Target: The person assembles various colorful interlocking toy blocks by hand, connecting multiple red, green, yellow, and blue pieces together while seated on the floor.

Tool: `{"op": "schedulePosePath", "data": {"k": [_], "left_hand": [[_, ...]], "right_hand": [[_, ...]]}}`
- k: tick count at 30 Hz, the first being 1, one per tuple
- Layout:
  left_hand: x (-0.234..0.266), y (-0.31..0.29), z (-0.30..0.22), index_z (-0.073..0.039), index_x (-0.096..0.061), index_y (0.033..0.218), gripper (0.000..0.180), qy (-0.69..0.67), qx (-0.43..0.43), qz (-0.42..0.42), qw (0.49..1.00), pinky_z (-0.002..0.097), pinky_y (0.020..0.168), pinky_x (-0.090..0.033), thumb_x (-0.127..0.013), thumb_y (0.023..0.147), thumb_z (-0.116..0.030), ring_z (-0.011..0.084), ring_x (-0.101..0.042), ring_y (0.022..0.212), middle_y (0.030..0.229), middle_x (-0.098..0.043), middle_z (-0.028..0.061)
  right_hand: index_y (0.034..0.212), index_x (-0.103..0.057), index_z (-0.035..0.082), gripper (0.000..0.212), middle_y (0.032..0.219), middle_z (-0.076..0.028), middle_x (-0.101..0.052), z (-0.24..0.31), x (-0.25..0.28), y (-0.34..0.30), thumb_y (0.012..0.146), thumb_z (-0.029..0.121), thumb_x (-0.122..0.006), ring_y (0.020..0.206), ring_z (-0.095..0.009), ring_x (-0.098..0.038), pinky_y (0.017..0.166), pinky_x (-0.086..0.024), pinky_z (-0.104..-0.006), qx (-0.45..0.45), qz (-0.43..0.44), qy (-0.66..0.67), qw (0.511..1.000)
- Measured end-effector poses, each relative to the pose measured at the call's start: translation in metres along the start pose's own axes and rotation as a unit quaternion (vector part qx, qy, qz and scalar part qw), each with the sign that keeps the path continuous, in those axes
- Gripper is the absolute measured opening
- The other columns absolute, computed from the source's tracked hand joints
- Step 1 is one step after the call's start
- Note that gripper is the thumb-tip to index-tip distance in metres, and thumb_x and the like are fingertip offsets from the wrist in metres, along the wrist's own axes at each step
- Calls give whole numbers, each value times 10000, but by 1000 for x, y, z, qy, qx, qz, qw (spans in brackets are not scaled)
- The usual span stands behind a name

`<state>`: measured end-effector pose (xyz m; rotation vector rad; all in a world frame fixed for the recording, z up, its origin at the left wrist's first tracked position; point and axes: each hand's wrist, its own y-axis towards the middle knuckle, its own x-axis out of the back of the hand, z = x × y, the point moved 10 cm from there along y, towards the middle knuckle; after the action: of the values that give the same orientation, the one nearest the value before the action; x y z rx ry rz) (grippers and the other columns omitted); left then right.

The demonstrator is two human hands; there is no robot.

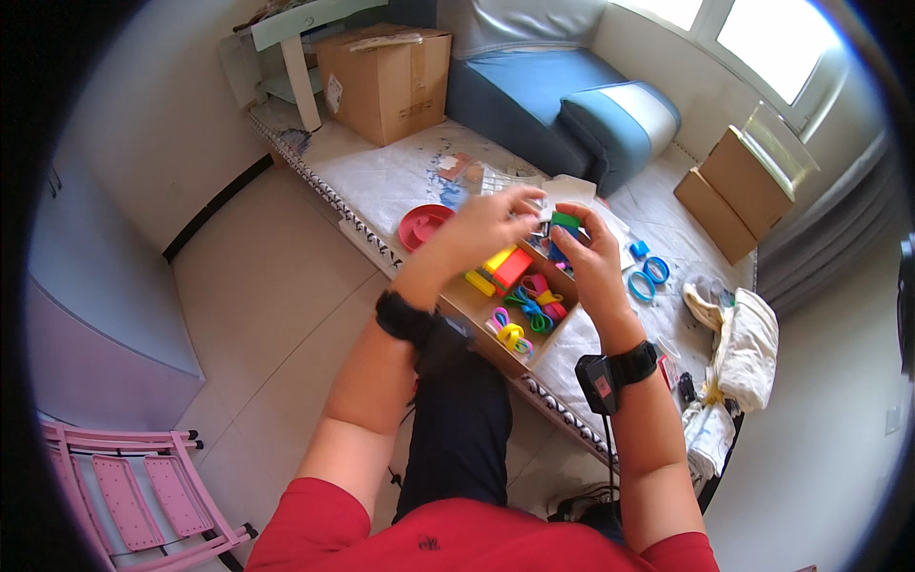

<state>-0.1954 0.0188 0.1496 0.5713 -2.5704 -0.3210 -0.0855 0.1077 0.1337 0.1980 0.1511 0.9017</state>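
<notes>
The left forearm [362, 396] climbs from the lower edge of the frame, left of centre, slanting up and to the right. Its left hand [484, 229] is held palm-inward over the far side of an open cardboard box [464, 304], fingers bent and reaching toward the right hand [596, 255]. It is blurred, so I cannot tell whether anything sits between its thumb and fingertips. The right forearm [653, 458] rises from the lower right, leaning slightly left, the wrist above the box's right side. The right hand pinches green and blue blocks [565, 220] between thumb and fingers, a little right of the frame's centre, with the green part uppermost. The two hands are near each other.

The box stands close to the front edge of the bed [348, 181], whose patterned trim [548, 394] runs diagonally from upper left to lower right. Inside it, yellow and red blocks [512, 270] lie toward the back, and coloured bundles [538, 310] lie nearer the front. A red dish [424, 227] bounds the space on the left; blue rings [642, 286] lie just beyond the right wrist. Pale sheet stretches from the dish toward a large carton [386, 86] at upper left, giving room that way.
</notes>
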Motion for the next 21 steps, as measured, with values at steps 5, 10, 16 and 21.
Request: {"op": "schedulePosePath", "data": {"k": [5, 10, 16, 21], "left_hand": [[81, 41, 104, -12, -641, 1140, 281, 169, 72, -90, 979, 333, 857, -521, -635, 892, -144, 246, -672, 967, 1065, -698, 150], [39, 62, 185, -91, -672, 1141, 309, 298, 108, 77, 945, 401, 917, -499, -632, 842, -156, 320, -644, 1060, 1110, -679, 176], [8, 74, 209, -133, -594, 1200, 413, 414, 120, 142, 891, 438, 922, -479, -691, 803, -189, 346, -625, 1084, 1115, -677, 174], [13, 71, 217, -76, -506, 1174, 343, 357, 109, 99, 922, 479, 851, -511, -573, 847, 3, 418, -631, 1037, 1049, -662, 261]], "right_hand": [[1199, -565, 14, 304, 904, -37, -623, -37, -35, 23, 905, 49, -635, 716, -70, -585, 622, -489, -218, -30, 50, -31, 998], [1186, -568, 24, 298, 897, -17, -611, -61, -25, 13, 893, 35, -627, 706, -62, -578, 609, -483, -216, -46, 36, -88, 994], [1181, -578, 27, 309, 992, -16, -569, -61, 1, 3, 879, 43, -644, 768, -55, -554, 642, -513, -218, -52, 10, -104, 993], [1188, -583, 36, 317, 1040, -28, -563, -53, 9, -10, 878, 46, -646, 819, -82, -562, 700, -536, -240, -39, -4, -101, 994]]}}
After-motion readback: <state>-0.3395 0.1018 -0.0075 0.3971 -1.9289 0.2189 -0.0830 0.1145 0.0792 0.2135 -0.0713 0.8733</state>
